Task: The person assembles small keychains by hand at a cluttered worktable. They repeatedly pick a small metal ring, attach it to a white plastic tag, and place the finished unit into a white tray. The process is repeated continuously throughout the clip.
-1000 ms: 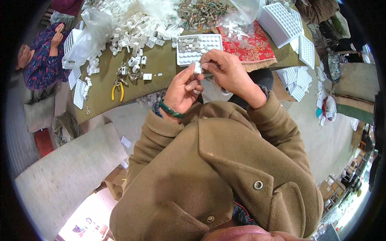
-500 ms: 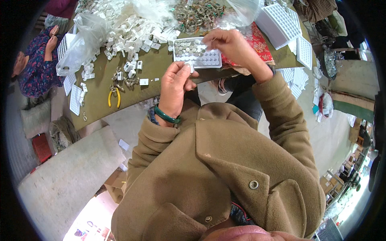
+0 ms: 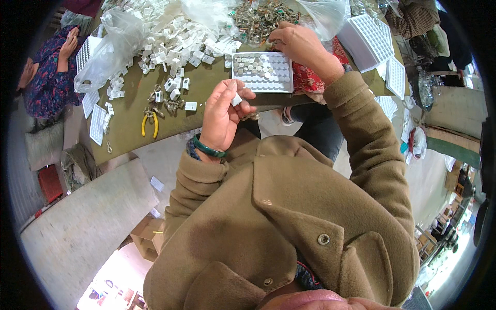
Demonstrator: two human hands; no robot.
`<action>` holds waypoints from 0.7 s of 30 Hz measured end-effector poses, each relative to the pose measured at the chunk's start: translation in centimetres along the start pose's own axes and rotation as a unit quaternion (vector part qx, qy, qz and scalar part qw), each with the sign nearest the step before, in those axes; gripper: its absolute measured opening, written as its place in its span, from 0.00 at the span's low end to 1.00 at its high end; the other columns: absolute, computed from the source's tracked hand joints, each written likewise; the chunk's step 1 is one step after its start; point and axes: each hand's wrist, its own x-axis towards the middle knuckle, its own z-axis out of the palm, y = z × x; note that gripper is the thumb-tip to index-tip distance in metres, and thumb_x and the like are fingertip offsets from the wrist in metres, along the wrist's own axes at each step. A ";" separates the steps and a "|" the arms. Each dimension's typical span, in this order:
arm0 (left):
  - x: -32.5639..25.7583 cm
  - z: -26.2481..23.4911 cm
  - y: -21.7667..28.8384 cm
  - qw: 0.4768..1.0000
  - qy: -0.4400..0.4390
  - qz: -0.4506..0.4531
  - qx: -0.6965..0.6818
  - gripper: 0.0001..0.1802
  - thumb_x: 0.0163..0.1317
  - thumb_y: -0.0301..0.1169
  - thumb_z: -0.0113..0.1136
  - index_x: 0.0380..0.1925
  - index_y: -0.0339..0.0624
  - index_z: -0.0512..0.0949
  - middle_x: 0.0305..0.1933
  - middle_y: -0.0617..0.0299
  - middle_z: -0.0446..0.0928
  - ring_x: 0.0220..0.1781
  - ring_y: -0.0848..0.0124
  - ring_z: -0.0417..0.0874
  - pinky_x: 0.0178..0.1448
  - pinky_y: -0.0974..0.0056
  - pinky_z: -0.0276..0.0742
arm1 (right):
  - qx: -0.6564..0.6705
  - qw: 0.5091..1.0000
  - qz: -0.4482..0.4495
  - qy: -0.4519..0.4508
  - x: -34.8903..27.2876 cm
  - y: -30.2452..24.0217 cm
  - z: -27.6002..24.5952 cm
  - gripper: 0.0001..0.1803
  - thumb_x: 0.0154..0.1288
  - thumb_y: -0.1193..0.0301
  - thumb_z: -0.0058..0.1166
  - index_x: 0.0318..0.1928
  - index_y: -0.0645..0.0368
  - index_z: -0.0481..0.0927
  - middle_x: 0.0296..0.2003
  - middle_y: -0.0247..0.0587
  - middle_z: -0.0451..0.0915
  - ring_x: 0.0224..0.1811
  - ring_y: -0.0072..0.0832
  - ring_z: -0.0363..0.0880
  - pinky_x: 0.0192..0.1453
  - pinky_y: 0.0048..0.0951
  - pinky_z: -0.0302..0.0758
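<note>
Left hand (image 3: pixel 223 116) pinching small white plastic block (image 3: pixel 236 99), just below shallow white compartment tray (image 3: pixel 262 72) on olive table (image 3: pixel 129 132). Right hand (image 3: pixel 299 45) beyond tray's far edge, fingers curled; contents hidden.

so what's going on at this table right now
A person in a brown coat works at an olive-green table. The left hand pinches a small white plastic piece. The right hand reaches to the far edge of a white gridded tray partly filled with small metal parts. Loose white pieces and yellow-handled pliers lie nearby.
</note>
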 end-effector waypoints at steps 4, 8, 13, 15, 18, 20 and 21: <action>0.4 -0.7 -0.2 0.999 -0.029 -0.023 0.003 0.10 0.72 0.36 0.52 0.44 0.42 0.73 0.29 0.69 0.73 0.24 0.83 0.68 0.36 0.73 0.75 | -0.004 1.000 -0.023 -0.017 0.2 0.6 0.3 0.09 0.57 0.71 0.62 0.41 0.55 0.84 0.37 0.38 0.80 0.39 0.43 0.81 0.43 0.40 0.77; 0.4 -1.3 -0.1 0.999 -0.031 -0.011 0.015 0.09 0.70 0.34 0.54 0.42 0.41 0.76 0.27 0.70 0.72 0.24 0.84 0.68 0.34 0.74 0.76 | 0.160 0.987 -0.020 0.011 0.3 1.5 -0.1 0.09 0.63 0.72 0.60 0.44 0.57 0.84 0.36 0.33 0.82 0.36 0.29 0.81 0.40 0.32 0.76; 0.3 -0.9 0.6 0.999 -0.034 0.007 -0.002 0.10 0.70 0.31 0.54 0.46 0.38 0.77 0.32 0.67 0.77 0.26 0.84 0.71 0.33 0.75 0.74 | 0.520 0.848 0.090 0.058 -0.9 1.2 -1.6 0.11 0.69 0.72 0.56 0.48 0.61 0.83 0.36 0.32 0.82 0.35 0.18 0.79 0.41 0.24 0.77; 0.5 -0.3 1.0 0.998 -0.043 0.033 0.003 0.12 0.69 0.29 0.53 0.49 0.37 0.77 0.38 0.63 0.80 0.28 0.84 0.72 0.34 0.76 0.73 | 0.588 0.801 0.101 0.048 -1.8 0.4 -2.4 0.13 0.71 0.73 0.53 0.52 0.63 0.81 0.38 0.35 0.82 0.37 0.20 0.81 0.43 0.25 0.80; 0.9 0.7 1.5 0.991 -0.059 0.116 0.020 0.15 0.68 0.26 0.53 0.54 0.35 0.76 0.54 0.56 0.80 0.31 0.85 0.72 0.35 0.78 0.71 | 0.669 0.732 0.125 -0.029 -2.8 -2.2 -3.1 0.13 0.70 0.73 0.53 0.51 0.65 0.81 0.37 0.36 0.83 0.39 0.21 0.83 0.46 0.25 0.81; 0.7 1.3 1.7 0.983 -0.064 0.166 0.048 0.18 0.68 0.27 0.54 0.57 0.34 0.74 0.55 0.58 0.79 0.31 0.85 0.72 0.34 0.78 0.71 | 0.706 0.697 0.103 -0.076 -3.4 -4.2 -3.5 0.11 0.69 0.73 0.54 0.48 0.65 0.82 0.34 0.36 0.83 0.36 0.22 0.83 0.43 0.25 0.82; 0.6 1.4 1.9 0.979 -0.074 0.176 0.067 0.21 0.68 0.28 0.56 0.59 0.32 0.73 0.52 0.59 0.80 0.30 0.85 0.72 0.32 0.78 0.69 | 0.712 0.685 0.122 -0.089 -3.6 -5.2 -3.6 0.11 0.69 0.73 0.55 0.47 0.65 0.82 0.33 0.36 0.83 0.34 0.21 0.82 0.41 0.24 0.81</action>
